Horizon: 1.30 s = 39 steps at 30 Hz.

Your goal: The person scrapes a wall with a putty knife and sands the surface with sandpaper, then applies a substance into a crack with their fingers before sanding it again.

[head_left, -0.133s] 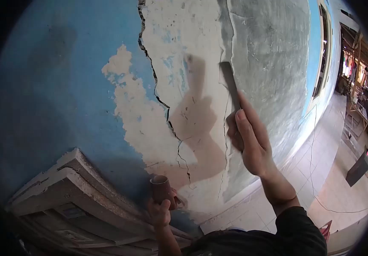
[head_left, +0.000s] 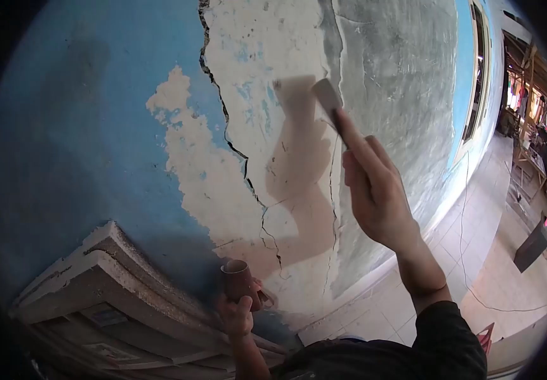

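Note:
My right hand (head_left: 378, 190) grips a putty knife (head_left: 328, 96), its forefinger stretched along the tool toward the flat grey blade. The blade is raised in front of the wall, over the border between the pale patch (head_left: 248, 57) and the smooth grey plaster (head_left: 400, 82). Lower down, my left hand (head_left: 238, 316) is wrapped round a reddish-brown hollow cylinder (head_left: 238, 282) with a pale inside. A reddish-brown flap or loop juts from its right side. A dark, jagged crack (head_left: 226, 114) runs down the wall left of the putty knife.
Blue paint (head_left: 96, 139) covers the wall at left. A chipped, dusty ledge (head_left: 121, 247) juts out at lower left. On the tiled floor (head_left: 444, 253) at right, a thin cable (head_left: 467, 266) trails past a dark grey block (head_left: 532, 247). A window frame (head_left: 478, 76) is set in the wall beyond.
My right hand has turned the putty knife, so more of the blade's flat face shows, and the blade has shifted slightly left and up. My left hand stays about where it was.

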{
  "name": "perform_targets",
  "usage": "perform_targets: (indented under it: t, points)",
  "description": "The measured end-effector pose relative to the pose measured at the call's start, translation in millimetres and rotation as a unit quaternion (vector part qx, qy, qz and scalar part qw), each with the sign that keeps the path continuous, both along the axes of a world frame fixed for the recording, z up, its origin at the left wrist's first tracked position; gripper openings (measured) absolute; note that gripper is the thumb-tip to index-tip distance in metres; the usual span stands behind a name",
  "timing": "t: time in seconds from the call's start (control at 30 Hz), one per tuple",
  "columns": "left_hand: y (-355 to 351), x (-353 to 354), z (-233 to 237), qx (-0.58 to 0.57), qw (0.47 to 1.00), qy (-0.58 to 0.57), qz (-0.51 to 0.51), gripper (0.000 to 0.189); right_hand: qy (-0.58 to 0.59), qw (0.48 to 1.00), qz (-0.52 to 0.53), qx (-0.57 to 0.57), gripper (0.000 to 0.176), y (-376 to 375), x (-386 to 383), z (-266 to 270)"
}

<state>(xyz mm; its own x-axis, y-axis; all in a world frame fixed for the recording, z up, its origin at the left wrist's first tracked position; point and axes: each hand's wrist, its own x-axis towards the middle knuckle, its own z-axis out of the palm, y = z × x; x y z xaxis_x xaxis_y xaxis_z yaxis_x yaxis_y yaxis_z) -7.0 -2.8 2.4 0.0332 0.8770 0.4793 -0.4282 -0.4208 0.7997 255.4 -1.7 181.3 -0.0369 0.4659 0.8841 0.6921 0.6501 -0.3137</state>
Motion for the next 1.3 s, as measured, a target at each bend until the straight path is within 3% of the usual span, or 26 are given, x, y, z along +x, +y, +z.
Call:
perform_targets:
  t: [0.07, 0.27, 0.37, 0.47, 0.67, 0.83, 1.3]
  points:
    - [2.2, 9.2, 1.9, 0.013, 1.0, -0.001, 0.006, 0.048, -0.07, 0.997, -0.033, 0.012, 0.056, 5.2, 4.7, -0.4]
    - [7.7, 14.7, 2.9, 0.015, 1.0, 0.01, -0.004, 0.05, -0.184, 0.966, -0.153, -0.096, 0.052, -5.8, -7.5, 22.1]
    - [9.4, 18.0, 2.7, 0.006, 1.0, 0.014, -0.023, 0.052, -0.191, 0.966, -0.164, -0.062, 0.053, 3.2, -9.0, 18.3]
    - [11.3, 20.3, 3.3, 0.003, 1.0, 0.008, -0.029, 0.052, -0.192, 0.962, -0.169, -0.098, 0.054, -0.6, -12.0, 18.6]
    - [15.4, 21.4, 4.4, -0.014, 0.998, 0.007, -0.066, 0.052, -0.191, 0.966, -0.175, 0.0, 0.051, 11.5, -19.4, 34.1]
    - [13.4, 15.0, -0.2, 0.009, 1.0, -0.014, -0.02, 0.051, -0.176, 0.969, -0.172, 0.004, 0.049, 9.6, -22.7, 34.0]
    - [10.3, 15.9, -6.9, -0.001, 0.999, -0.017, -0.043, 0.047, -0.182, 0.962, -0.204, -0.006, 0.052, 10.9, -23.4, 40.3]
